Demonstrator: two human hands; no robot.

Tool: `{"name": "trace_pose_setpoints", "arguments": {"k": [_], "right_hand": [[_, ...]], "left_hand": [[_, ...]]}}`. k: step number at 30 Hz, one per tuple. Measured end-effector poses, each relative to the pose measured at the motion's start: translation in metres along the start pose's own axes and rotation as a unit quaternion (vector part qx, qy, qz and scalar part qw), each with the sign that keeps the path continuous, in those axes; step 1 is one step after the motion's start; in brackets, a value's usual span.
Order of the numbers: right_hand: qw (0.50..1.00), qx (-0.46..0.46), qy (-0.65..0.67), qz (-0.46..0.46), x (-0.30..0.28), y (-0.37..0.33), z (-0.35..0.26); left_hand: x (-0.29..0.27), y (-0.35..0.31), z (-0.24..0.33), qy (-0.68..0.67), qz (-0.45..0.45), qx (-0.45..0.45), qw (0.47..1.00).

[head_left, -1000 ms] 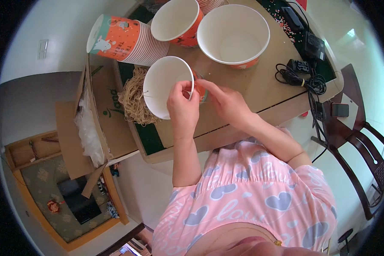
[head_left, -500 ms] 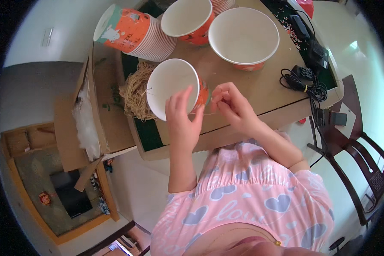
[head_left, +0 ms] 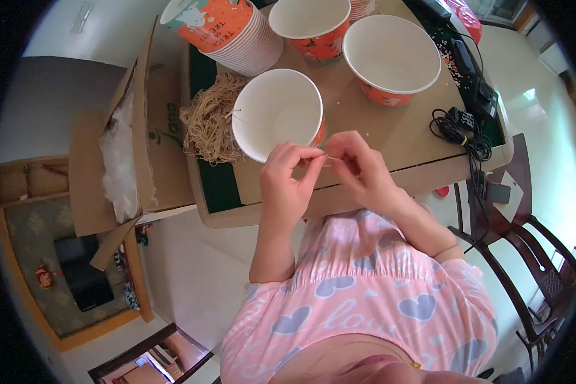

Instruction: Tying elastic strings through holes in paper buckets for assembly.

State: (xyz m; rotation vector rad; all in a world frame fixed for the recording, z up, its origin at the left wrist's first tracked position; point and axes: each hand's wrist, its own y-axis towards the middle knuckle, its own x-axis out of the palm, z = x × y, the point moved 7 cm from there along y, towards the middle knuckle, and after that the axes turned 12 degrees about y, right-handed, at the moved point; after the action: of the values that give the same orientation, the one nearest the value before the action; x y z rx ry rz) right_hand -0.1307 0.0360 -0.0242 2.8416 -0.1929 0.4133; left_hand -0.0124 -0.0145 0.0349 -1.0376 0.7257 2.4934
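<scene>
My left hand (head_left: pixel 291 176) and my right hand (head_left: pixel 363 173) meet at the table's near edge, just in front of a paper bucket (head_left: pixel 278 112). Both pinch a thin pale string (head_left: pixel 328 159), and its short middle stretch shows between the fingertips. The bucket is white inside and orange outside, and a small bit of string pokes through its left wall near the rim. Against the bucket's left side lies a tangled heap of tan string (head_left: pixel 212 121).
Behind stand two more open buckets (head_left: pixel 397 57) (head_left: pixel 310 16) and a leaning stack of nested orange buckets (head_left: pixel 227 32). Black cables and adapters (head_left: pixel 464 134) lie at the table's right edge. An open cardboard box (head_left: pixel 163 141) adjoins the left side; a dark chair (head_left: pixel 525 224) stands right.
My left hand has left the bucket's opening and moved right, closing its fingers on the string beside my right hand. The whole view has shifted slightly.
</scene>
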Motion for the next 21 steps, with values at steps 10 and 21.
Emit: {"name": "trace_pose_setpoints", "arguments": {"k": [10,21], "right_hand": [[0.996,-0.029,-0.032,0.082,-0.013,0.007,0.007],[0.981,-0.039,-0.138,0.130,-0.030,0.031,0.025]], "left_hand": [[0.008,0.009,0.004,0.036,0.006,0.018,0.999],[0.021,0.038,-0.030,0.119,-0.046,0.008,0.992]]}}
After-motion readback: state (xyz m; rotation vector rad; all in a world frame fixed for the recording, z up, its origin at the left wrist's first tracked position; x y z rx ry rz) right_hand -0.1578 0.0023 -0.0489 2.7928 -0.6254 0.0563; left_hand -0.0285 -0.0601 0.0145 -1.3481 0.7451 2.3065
